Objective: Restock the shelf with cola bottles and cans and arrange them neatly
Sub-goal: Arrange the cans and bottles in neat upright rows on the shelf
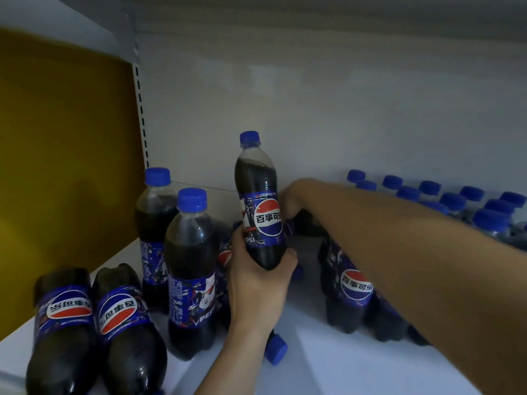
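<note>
Fingers of right hand (288, 201) out of sight behind held bottle (256, 192).

We're seeing one cola bottle (258, 201) upright mid-frame, blue cap on, left hand (256, 283) gripping its base. Two standing bottles (188, 269) sitting just left, two lying bottles (67, 309) at lower left, on the white shelf (342, 366).

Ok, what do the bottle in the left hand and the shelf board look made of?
Held bottle: clear plastic, probably; dark cola shows through above a glossy printed label; matte blue cap. Shelf board: smooth white, possibly painted metal; the look leaves it open.
</note>
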The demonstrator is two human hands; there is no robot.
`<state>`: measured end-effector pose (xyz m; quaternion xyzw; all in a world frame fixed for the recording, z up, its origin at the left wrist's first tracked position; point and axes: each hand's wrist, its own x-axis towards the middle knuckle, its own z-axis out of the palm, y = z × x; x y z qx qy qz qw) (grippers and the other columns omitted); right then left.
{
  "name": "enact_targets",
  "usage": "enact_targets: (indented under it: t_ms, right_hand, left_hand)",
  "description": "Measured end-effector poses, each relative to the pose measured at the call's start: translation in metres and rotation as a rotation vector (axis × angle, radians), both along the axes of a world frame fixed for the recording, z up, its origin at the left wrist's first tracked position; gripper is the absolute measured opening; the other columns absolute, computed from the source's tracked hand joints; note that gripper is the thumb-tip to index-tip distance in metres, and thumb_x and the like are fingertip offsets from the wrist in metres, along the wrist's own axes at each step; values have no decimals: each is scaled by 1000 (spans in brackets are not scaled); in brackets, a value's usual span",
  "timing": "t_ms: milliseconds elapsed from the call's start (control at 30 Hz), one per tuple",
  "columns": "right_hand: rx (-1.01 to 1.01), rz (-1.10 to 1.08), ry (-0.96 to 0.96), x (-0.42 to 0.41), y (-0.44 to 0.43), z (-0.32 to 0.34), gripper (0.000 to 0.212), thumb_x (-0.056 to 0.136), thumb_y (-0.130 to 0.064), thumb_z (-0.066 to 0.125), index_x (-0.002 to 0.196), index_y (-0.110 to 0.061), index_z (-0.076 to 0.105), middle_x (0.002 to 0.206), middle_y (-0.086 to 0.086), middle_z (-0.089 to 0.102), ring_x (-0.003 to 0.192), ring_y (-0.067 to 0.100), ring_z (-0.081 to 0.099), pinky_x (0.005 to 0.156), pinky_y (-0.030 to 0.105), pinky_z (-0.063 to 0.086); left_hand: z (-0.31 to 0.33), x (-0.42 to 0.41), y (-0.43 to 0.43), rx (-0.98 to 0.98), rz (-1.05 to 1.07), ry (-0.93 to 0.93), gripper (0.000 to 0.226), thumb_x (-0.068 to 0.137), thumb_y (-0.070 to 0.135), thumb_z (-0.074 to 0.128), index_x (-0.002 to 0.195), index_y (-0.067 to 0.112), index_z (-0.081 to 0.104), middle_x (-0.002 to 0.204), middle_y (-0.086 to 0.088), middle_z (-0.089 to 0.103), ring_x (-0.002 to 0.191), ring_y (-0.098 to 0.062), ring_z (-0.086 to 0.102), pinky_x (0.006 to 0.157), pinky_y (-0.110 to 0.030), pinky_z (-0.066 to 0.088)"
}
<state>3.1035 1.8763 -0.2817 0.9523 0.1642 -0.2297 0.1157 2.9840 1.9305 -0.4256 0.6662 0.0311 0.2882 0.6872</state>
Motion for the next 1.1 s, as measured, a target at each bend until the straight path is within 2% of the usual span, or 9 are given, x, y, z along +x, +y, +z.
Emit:
enact_targets:
  t_ms: [67,233,367,467,600,667,800,933,1100]
  right_hand:
    - [107,-29,-29,-10,-5,23,52,104,-32,51,147,-4,43,151,14,44,133,30,47,91,31,38]
    - [485,-93,-140,-18,-14,61,46,99,-34,61,132,-4,52,130,15,57,109,29,59,87,36,48]
    - [975,-259,-44,-19,-23,61,46,95,-34,69,122,1,56,102,19,68,85,32,69,73,41,60]
    - [1314,-329,46,-22,-29,50,46,94,-27,70,128,0,55,114,22,69,97,34,70,86,48,59]
    - [1698,-428,247,-28,-45,48,19,91,-20,63,105,-6,62,86,11,66,72,21,64,75,34,55]
    - [1821,-450,343,-32,-54,47,12,89,-18,56,95,-7,60,78,8,62,69,20,60,75,33,53]
    - [1869,-387,318,-33,-65,43,17,88,-21,65,97,-8,61,82,9,61,75,21,59,81,36,53]
    - [1837,-362,78,-32,-69,58,46,85,-45,75,112,-9,62,99,13,69,87,26,67,92,44,57]
    - [1580,-293,-262,-30,-85,86,36,93,-48,65,106,-14,63,105,8,70,99,24,67,90,39,55]
  left_hand:
    - [1,-1,-2,-29,-19,14,59,64,38,81,116,39,54,87,0,69,74,-21,69,61,-39,59]
    - [13,-4,-7,-170,-56,11,49,74,10,85,111,28,58,88,7,69,72,1,66,61,-14,51]
    - [24,-5,-20,-389,-154,44,59,74,14,84,126,28,58,107,2,73,94,-13,71,89,-38,56]
    - [32,-7,-25,-706,-367,50,73,65,9,88,132,19,58,110,-10,74,92,-28,75,78,-44,58]
    - [41,-10,-22,-976,-602,-12,105,28,21,102,124,7,61,104,-16,73,86,-35,75,75,-48,61]
    - [43,-10,-20,-997,-659,-66,102,21,23,102,115,7,65,100,-18,73,84,-34,75,80,-49,59]
    - [41,-10,-20,-920,-758,-130,76,27,22,102,99,13,79,103,-21,72,88,-34,75,82,-49,60]
    - [35,-7,-24,-773,-677,-119,76,33,27,101,105,21,77,105,-18,71,89,-31,72,88,-51,56]
    - [35,-11,-21,-633,-604,-87,93,36,29,100,122,18,65,104,-14,72,93,-32,72,81,-48,59]
